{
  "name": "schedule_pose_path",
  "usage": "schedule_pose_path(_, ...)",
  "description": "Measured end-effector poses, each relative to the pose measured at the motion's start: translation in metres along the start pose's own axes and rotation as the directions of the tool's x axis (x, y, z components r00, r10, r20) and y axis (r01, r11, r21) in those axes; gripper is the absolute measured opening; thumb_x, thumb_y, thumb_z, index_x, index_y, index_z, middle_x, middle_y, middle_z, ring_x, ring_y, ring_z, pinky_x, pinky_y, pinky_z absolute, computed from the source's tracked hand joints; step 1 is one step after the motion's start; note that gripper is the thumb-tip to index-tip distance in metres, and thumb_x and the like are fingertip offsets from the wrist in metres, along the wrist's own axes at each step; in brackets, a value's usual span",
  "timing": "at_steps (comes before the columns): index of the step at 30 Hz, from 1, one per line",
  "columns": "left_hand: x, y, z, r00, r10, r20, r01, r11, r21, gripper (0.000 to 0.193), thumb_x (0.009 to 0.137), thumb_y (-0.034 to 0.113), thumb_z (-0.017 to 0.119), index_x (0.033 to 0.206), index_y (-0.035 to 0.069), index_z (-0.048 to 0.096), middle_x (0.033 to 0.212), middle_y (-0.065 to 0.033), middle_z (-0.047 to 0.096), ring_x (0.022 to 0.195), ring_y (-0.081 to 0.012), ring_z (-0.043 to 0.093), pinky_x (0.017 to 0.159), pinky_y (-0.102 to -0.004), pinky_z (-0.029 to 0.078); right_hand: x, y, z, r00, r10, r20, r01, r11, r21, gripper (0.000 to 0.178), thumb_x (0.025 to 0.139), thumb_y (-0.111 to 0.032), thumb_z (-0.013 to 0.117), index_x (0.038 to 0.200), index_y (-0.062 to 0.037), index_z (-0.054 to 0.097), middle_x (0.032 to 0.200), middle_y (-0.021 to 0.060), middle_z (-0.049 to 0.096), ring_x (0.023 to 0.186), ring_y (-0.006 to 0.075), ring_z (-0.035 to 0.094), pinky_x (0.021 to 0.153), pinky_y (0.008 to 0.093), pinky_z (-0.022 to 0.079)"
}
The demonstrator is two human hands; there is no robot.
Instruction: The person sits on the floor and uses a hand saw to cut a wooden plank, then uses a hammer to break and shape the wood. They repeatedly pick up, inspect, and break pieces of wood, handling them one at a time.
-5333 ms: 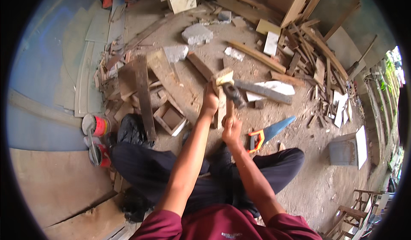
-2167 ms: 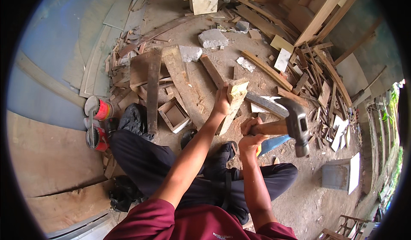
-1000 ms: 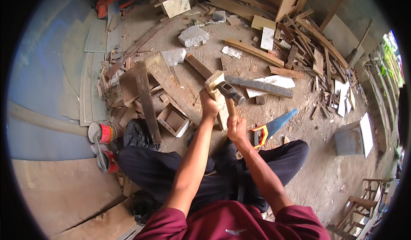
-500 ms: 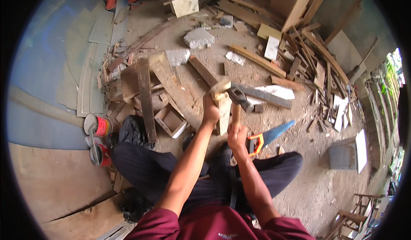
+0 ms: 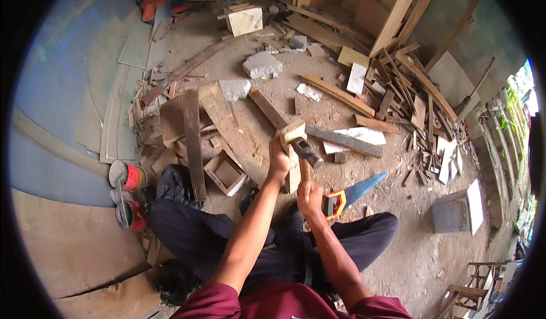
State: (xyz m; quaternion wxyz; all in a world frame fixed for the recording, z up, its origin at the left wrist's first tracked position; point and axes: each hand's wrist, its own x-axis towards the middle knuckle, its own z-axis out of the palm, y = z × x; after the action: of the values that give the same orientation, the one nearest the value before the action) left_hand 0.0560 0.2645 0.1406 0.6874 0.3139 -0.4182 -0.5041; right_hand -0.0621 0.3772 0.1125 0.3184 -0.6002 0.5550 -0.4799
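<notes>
Fingers of the left hand (image 5: 278, 158) clasp a pale, rough-topped wooden post (image 5: 293, 174) before the dark-trousered legs (image 5: 364, 232), apparently steadying it; the right hand (image 5: 310, 198) grips a dark-headed, wooden-handled hammer (image 5: 307, 152) beside its top; an orange-handled, blue-bladed saw (image 5: 364, 188) lies seemingly within reach.

Person wears a maroon T-shirt (image 5: 284, 303), short sleeves (image 5: 219, 303) ending above the elbows. Small pale print (image 5: 303, 317) on the chest, cut off by the lower edge. Long trousers (image 5: 196, 228), navy to black, plain, creased, loose cut. Narrow dark strap (image 5: 309, 259) over the trousers' front. Forearms (image 5: 250, 228), left hand (image 5: 278, 159), right hand (image 5: 309, 199) all bare.
</notes>
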Motion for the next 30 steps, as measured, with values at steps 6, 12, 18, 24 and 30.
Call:
schedule_pose_path(6, -0.001, 0.005, -0.003, 0.998, -0.051, 0.024, 0.054, 0.979, -0.198, 0.062, 0.104, 0.042, 0.023, 0.102, -0.002, 0.066, 0.082, -0.0088, 0.068, 0.069, -0.0173, 0.065, 0.063, -0.0312, 0.053, 0.012, -0.07, -0.016, 0.955, -0.263, -0.139, 0.297, 0.875, 0.382, 0.075, 0.087, -0.079, 0.033, 0.065, -0.0069, 0.038, 0.053, 0.002, 0.038, 0.047, 0.0105, 0.036, 0.043, 0.0266, 0.028)
schedule_pose_path(12, -0.005, 0.005, 0.014, 0.983, -0.182, -0.026, 0.166, 0.94, -0.3, 0.066, 0.103, 0.053, 0.025, 0.102, 0.001, 0.065, 0.085, -0.0044, 0.066, 0.074, -0.0135, 0.062, 0.069, -0.0281, 0.049, 0.009, -0.007, 0.003, 0.998, -0.042, -0.048, 0.039, 0.996, -0.078, 0.073, 0.097, -0.064, 0.029, 0.06, -0.0033, 0.047, 0.049, 0.0068, 0.044, 0.045, 0.0209, 0.046, 0.044, 0.0375, 0.034)
schedule_pose_path(18, 0.005, 0.001, -0.006, 0.981, -0.17, -0.098, 0.122, 0.92, -0.373, 0.071, 0.1, 0.062, 0.023, 0.102, 0.004, 0.064, 0.081, -0.0055, 0.065, 0.069, -0.0147, 0.062, 0.064, -0.029, 0.051, 0.002, -0.049, 0.008, 0.993, 0.052, -0.106, -0.008, 0.923, 0.384, 0.075, 0.093, -0.07, 0.034, 0.054, -0.0063, 0.043, 0.046, 0.0001, 0.041, 0.041, 0.0098, 0.039, 0.04, 0.027, 0.029)
schedule_pose_path(24, 0.009, -0.019, -0.021, 0.978, -0.205, 0.036, 0.203, 0.901, -0.385, 0.075, 0.098, 0.064, 0.021, 0.104, 0.002, 0.062, 0.083, -0.011, 0.066, 0.072, -0.0218, 0.064, 0.069, -0.034, 0.053, 0.014, -0.074, 0.003, 0.973, -0.142, -0.182, 0.219, 0.815, 0.536, 0.077, 0.085, -0.081, 0.033, 0.071, -0.0063, 0.041, 0.056, 0.0011, 0.037, 0.048, 0.013, 0.036, 0.044, 0.0287, 0.025)
schedule_pose_path(30, 0.005, -0.018, -0.01, 0.981, -0.195, 0.019, 0.188, 0.908, -0.374, 0.064, 0.103, 0.056, 0.025, 0.104, 0.004, 0.063, 0.09, -0.0017, 0.065, 0.08, -0.0114, 0.06, 0.074, -0.0282, 0.05, 0.015, -0.02, 0.004, 0.995, -0.059, -0.081, 0.051, 0.995, -0.091, 0.061, 0.095, -0.055, 0.043, 0.068, -0.0002, 0.05, 0.053, 0.0132, 0.045, 0.048, 0.0244, 0.051, 0.047, 0.0397, 0.038)
